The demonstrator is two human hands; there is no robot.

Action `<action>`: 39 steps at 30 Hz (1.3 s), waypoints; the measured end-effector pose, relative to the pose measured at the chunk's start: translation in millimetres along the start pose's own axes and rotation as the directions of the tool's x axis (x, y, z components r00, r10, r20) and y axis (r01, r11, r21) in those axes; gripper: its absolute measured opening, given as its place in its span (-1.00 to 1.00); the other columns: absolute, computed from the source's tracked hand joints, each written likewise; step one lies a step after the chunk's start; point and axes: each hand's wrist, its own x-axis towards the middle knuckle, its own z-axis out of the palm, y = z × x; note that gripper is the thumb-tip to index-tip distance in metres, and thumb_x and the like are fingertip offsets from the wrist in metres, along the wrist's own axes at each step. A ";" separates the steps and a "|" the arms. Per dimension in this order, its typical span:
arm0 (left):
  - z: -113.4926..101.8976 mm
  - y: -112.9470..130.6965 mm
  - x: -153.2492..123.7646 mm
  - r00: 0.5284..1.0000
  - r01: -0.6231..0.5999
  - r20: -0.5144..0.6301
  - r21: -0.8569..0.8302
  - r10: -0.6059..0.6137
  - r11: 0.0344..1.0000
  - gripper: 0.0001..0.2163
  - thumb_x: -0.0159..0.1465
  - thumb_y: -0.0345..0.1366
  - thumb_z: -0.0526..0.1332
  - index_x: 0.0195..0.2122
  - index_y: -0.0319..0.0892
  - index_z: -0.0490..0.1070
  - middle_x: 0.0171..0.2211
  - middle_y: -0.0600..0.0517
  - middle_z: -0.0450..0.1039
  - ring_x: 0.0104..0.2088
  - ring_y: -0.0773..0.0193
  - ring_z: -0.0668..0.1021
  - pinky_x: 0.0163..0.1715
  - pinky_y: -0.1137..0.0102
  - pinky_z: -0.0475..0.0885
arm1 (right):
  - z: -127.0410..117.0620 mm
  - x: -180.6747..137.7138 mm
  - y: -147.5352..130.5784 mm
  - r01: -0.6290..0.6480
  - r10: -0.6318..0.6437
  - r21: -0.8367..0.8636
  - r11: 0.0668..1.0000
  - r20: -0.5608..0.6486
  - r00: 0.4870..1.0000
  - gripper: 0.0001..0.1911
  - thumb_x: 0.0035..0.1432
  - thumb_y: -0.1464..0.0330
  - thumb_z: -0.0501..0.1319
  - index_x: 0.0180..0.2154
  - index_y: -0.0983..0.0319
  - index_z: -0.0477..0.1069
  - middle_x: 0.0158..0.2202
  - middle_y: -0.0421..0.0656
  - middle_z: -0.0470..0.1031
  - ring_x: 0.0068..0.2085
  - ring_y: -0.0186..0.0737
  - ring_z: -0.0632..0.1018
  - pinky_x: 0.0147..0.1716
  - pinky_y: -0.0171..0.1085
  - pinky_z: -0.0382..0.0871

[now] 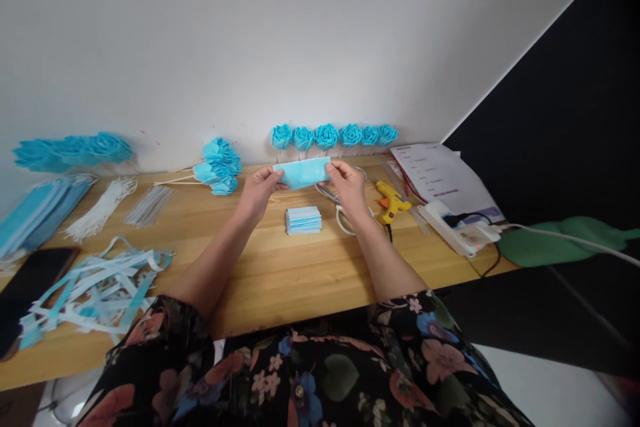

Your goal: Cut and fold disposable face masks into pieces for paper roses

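Note:
Both hands hold a light blue rectangular piece of mask fabric point(302, 173) stretched flat above the wooden table point(270, 273). My left hand point(260, 188) pinches its left end and my right hand point(347, 185) pinches its right end. Directly below, a small stack of folded blue pieces point(303, 220) lies on the table. Scissors point(336, 203) with white handles lie just under my right hand.
A yellow glue gun point(393, 201) and a white power strip point(463, 230) lie at the right, beside papers point(440, 173). Blue fabric roses point(333, 135) line the wall, more roses on sticks point(219, 167) left of centre. Cut strips point(95, 290), ear loops point(103, 207), masks point(35, 213) and a phone point(27, 287) fill the left.

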 end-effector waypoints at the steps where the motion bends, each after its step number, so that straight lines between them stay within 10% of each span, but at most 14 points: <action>1: -0.5 -0.5 0.3 1.000 0.000 0.002 0.000 0.000 1.000 -0.59 -0.13 -0.05 0.55 -0.48 -0.26 0.49 -0.49 0.07 0.49 -0.45 0.36 0.52 -0.32 0.39 0.52 | -0.1 -0.1 0.3 0.011 -0.011 -0.007 1.000 0.002 1.000 -0.70 0.00 0.12 0.34 -0.36 0.23 0.54 -0.47 -0.26 0.44 -0.44 -0.31 0.45 -0.38 -0.24 0.57; 23: -7.5 1.4 -6.0 0.926 0.193 0.352 -0.126 -0.138 0.973 -0.65 -0.05 -0.15 0.57 -0.44 -0.28 0.52 -0.44 0.00 0.58 -0.47 0.36 0.58 -0.37 0.45 0.52 | -4.9 1.0 5.0 0.090 -0.090 -0.114 0.989 0.003 0.996 -0.66 0.10 0.05 0.26 -0.36 0.21 0.48 -0.53 -0.26 0.39 -0.48 -0.29 0.43 -0.45 -0.25 0.51; 32: -12.3 -6.8 5.4 0.991 0.122 0.071 -0.089 -0.115 0.989 -0.60 -0.14 -0.14 0.60 -0.48 -0.27 0.46 -0.48 0.09 0.50 -0.47 0.40 0.55 -0.37 0.45 0.55 | -4.6 0.4 9.0 0.061 -0.066 -0.279 0.958 -0.010 0.998 -0.65 0.13 0.06 0.22 -0.32 0.22 0.51 -0.57 -0.29 0.32 -0.60 -0.36 0.31 -0.62 -0.35 0.25; 39: -9.4 -7.5 5.2 0.995 0.091 0.049 -0.108 -0.086 0.990 -0.60 -0.16 -0.14 0.59 -0.51 -0.26 0.44 -0.52 0.11 0.48 -0.48 0.40 0.55 -0.31 0.42 0.56 | 0.6 1.3 13.9 0.007 -0.009 -0.143 0.990 -0.015 1.000 -0.61 0.10 0.00 0.23 -0.32 0.21 0.45 -0.45 -0.25 0.43 -0.52 -0.29 0.49 -0.52 -0.30 0.42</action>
